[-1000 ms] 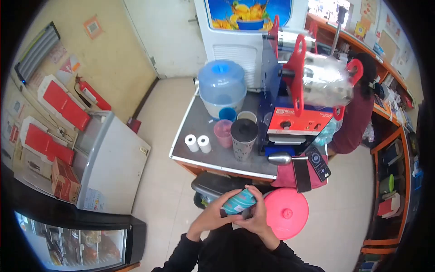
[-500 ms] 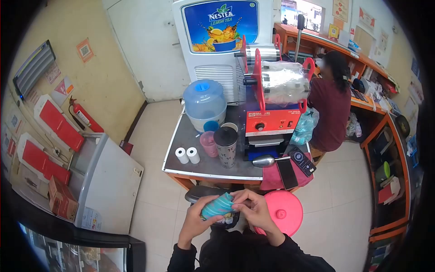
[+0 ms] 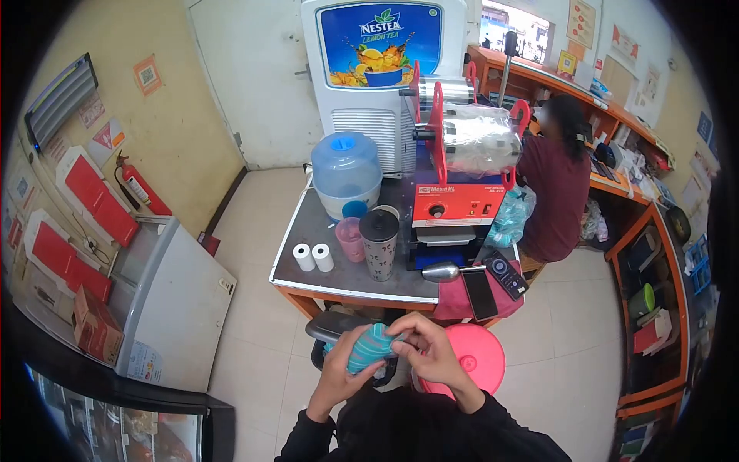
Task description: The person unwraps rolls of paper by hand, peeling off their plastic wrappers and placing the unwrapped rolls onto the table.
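Gripped in left hand [image 3: 336, 379]: teal, pale-striped roll [image 3: 369, 349].

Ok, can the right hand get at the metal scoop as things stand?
Probably yes: the scoop lies near the front edge of the table, with nothing visible blocking it. But the right hand is busy at the end of the teal striped item.

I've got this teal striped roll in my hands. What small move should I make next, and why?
Probably draw your right hand gently away, peeling at the edge, while your left hand steadies the teal striped roll. Your left hand is wrapped around its body, and your right fingers seem to pinch at its end, though they partly hide that edge.
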Demonstrator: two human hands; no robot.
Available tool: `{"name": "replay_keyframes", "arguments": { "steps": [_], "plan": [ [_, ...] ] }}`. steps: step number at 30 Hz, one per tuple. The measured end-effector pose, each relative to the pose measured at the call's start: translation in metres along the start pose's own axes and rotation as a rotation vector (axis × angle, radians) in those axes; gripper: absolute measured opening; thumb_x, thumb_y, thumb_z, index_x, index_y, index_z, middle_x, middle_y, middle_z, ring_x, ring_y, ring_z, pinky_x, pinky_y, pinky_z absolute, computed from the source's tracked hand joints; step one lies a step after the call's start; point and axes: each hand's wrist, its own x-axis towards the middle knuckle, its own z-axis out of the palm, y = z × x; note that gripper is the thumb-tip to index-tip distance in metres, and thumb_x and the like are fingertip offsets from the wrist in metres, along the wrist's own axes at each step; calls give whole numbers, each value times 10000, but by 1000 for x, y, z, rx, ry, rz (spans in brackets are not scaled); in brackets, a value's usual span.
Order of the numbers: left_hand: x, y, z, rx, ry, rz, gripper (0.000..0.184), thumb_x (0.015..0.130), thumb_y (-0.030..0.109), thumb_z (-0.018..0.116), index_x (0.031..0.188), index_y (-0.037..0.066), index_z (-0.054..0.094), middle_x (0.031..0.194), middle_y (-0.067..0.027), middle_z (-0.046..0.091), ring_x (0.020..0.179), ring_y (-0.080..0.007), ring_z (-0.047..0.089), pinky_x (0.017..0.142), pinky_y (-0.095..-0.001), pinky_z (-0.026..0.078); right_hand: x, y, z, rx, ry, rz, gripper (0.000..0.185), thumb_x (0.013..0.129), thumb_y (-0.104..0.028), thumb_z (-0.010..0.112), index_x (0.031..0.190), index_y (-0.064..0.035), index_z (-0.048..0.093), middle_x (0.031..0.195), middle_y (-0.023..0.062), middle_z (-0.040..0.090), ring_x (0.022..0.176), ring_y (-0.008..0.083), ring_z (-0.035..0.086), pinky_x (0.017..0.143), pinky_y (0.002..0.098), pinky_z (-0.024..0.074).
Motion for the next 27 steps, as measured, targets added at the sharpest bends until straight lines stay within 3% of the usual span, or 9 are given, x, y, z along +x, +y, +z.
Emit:
{"name": "replay_keyframes", "arguments": {
  "steps": [6,9,10,13,16,19,22,25,27],
  "plan": [
    [-3,-3,10,143,113,66,598,664,45,779,1205,16,526,1102,-189,588,1004,-372,596,849,-401,482,-15,-32,-2,-831,-58,-58,298,818,-174,707,1023,-20,556,891,78,493,846,200,502,751,322,452],
    [1,-4,8,205,58,133,596,645,71,790,1182,25,535,1094,-191,587,999,-386,593,842,-406,483,-16,-13,-15,-547,-138,86,243,822,-148,704,988,-34,568,842,81,463,830,213,454,735,348,416],
    [2,-5,7,235,16,166,600,639,81,796,1177,28,534,1091,-192,587,996,-388,594,838,-405,485,-17,-13,-15,-536,-129,19,220,815,-135,705,963,-37,575,853,84,475,842,222,461,751,349,416],
    [-6,-14,11,163,-38,-3,615,665,130,803,1201,34,517,1097,-210,577,1019,-407,570,846,-413,475,-16,-13,-10,-601,-91,-220,160,792,-95,705,895,-39,595,886,88,517,875,247,485,787,352,421],
    [-1,3,14,-101,-229,-387,578,713,203,807,1184,39,515,1117,-189,581,1045,-350,585,871,-390,469,-12,-13,-9,-753,-84,-448,129,770,-58,696,865,-33,613,917,81,566,896,262,522,786,356,438],
    [-3,-9,17,-445,-142,-100,506,784,236,774,1169,33,516,1160,-149,569,1053,-264,592,887,-344,463,-12,-8,-12,-649,-205,-469,133,762,-30,682,882,-30,626,924,76,592,892,266,553,760,358,458],
    [-8,-20,16,-570,-247,-105,469,827,211,741,1193,24,515,1203,-110,539,1080,-198,564,890,-309,460,-10,-15,-19,-556,-256,-444,130,770,-17,672,894,-37,638,904,77,588,877,259,562,727,352,469],
    [0,-18,1,-560,-453,-120,498,823,100,727,1249,44,474,1200,-100,518,1128,-179,527,876,-311,495,-9,-20,-25,-526,-295,-432,137,777,-5,664,906,-46,649,905,70,557,881,245,543,719,340,465],
    [11,-6,-8,-626,-598,-200,445,837,114,721,1223,41,511,1178,-87,518,1122,-175,521,867,-314,483,-10,-21,-30,-504,-338,-417,148,779,3,660,915,-55,656,899,63,530,873,237,524,725,333,454]
  ]
}}
